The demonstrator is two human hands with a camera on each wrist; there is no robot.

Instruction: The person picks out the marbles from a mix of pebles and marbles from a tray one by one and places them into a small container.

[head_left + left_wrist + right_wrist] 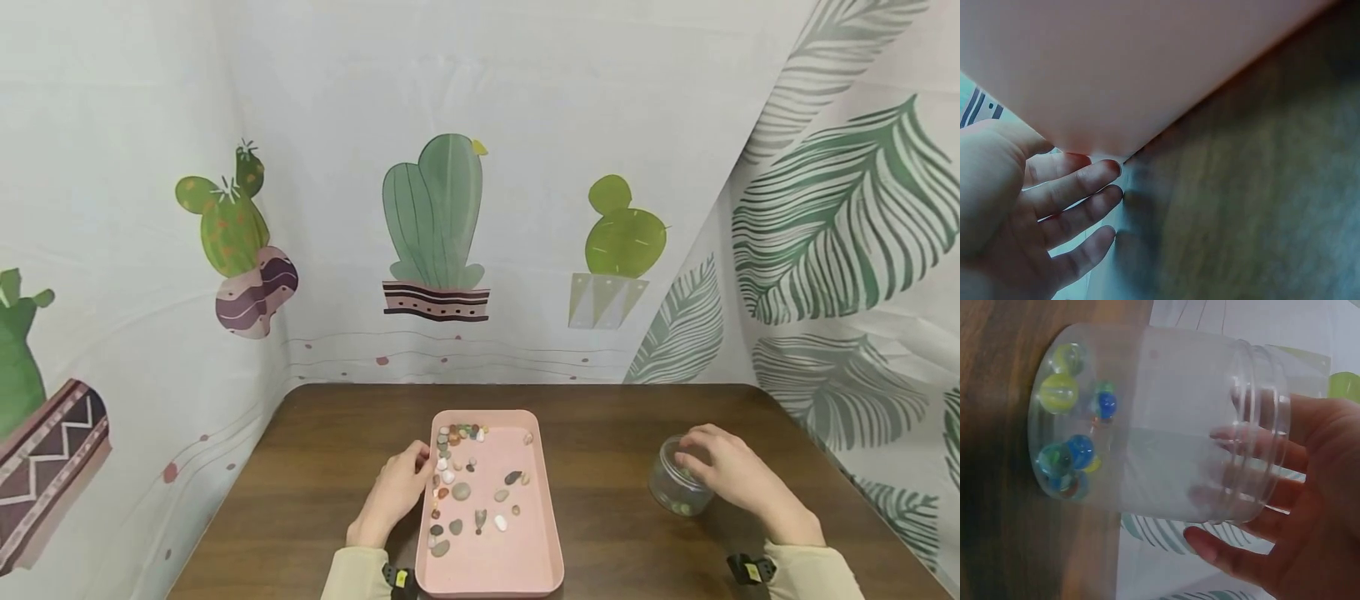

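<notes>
My left hand [393, 487] is at the left side of a pink tray [517, 575]. In the left wrist view the thumb [1032, 137] runs over the tray's rim while the other fingers lie loosely against its outer side. Over the mouth of a clear jar [675, 492] is my right hand [738, 471]. The right wrist view shows several of its fingers [1266, 440] through the jar's wall, loosely bent; I cannot tell whether they are inside or behind it. Several glass marbles [1059, 394] lie on the jar's bottom, apart from the fingers in that view.
Several small stones [461, 492] lie in the tray, many along its left and far edges. Tray and jar stand apart on a dark wooden table [600, 533]. A cloth [525, 250] printed with cacti and leaves hangs behind and beside the table.
</notes>
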